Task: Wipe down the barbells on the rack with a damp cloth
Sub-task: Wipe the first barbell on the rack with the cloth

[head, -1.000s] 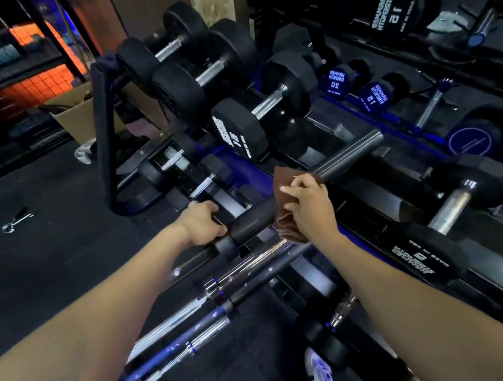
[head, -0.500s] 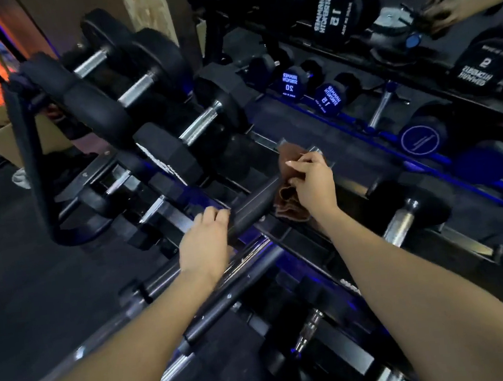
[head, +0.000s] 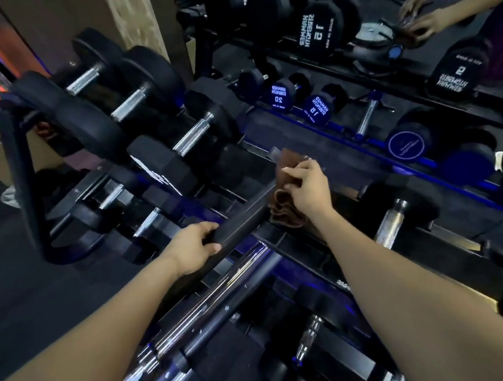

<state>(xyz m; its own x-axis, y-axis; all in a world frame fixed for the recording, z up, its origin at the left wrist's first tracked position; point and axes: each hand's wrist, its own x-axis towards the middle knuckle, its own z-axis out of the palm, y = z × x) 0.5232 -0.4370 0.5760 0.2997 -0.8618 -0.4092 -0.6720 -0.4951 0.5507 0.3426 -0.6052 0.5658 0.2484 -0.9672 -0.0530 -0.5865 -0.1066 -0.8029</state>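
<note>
A dark barbell point(head: 244, 219) lies slanted across the rack in the head view. My left hand point(head: 192, 249) grips its lower part, fingers curled over the bar. Higher up the same bar, my right hand point(head: 307, 189) holds a brown cloth point(head: 286, 205) bunched around it. The cloth hides the bar's upper end. Two more bars point(head: 224, 301), chrome and black, lie alongside below the one I hold.
Black dumbbells point(head: 154, 107) fill the rack point(head: 26, 189) to the left and behind. A dumbbell with a knurled steel handle point(head: 393, 225) sits right of my right arm. A mirror point(head: 413, 33) behind reflects the weights and my hands. Dark floor point(head: 22, 292) lies at the left.
My right hand has slid the cloth up the bar toward its far end. My left hand has shifted its grip up the bar. The view has swung right.
</note>
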